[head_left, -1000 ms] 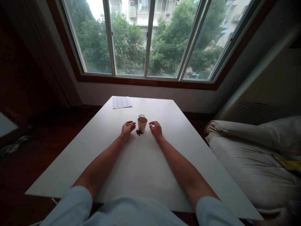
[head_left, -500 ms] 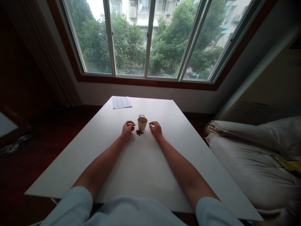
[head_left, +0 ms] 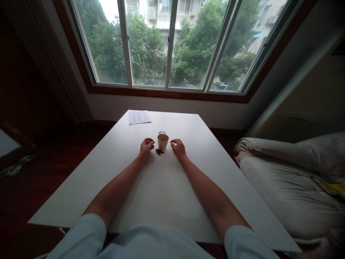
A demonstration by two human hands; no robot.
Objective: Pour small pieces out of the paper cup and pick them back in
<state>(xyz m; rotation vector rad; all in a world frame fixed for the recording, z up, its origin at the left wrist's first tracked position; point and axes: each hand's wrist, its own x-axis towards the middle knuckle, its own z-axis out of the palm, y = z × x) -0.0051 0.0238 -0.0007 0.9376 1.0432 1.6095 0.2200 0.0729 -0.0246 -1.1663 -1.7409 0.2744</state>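
Note:
A small tan paper cup [head_left: 163,141] stands upright on the white table [head_left: 161,190], far out in front of me. A little heap of dark bits [head_left: 160,151] lies just in front of it. My left hand [head_left: 146,147] rests left of the cup with its fingers curled in a pinch; what they hold is too small to name. My right hand [head_left: 178,148] rests right of the cup, fingers curled loosely with the fingertips together. A small dark wire-like object [head_left: 162,132] lies behind the cup.
A printed sheet of paper [head_left: 139,117] lies at the table's far left corner. A white cushioned sofa [head_left: 293,180] stands close to the table's right side. A wide window [head_left: 172,43] faces me. Dark floor lies to the left.
My left hand's fingers have curled in a little tighter. The cup, the heap and my right hand have stayed where they were.

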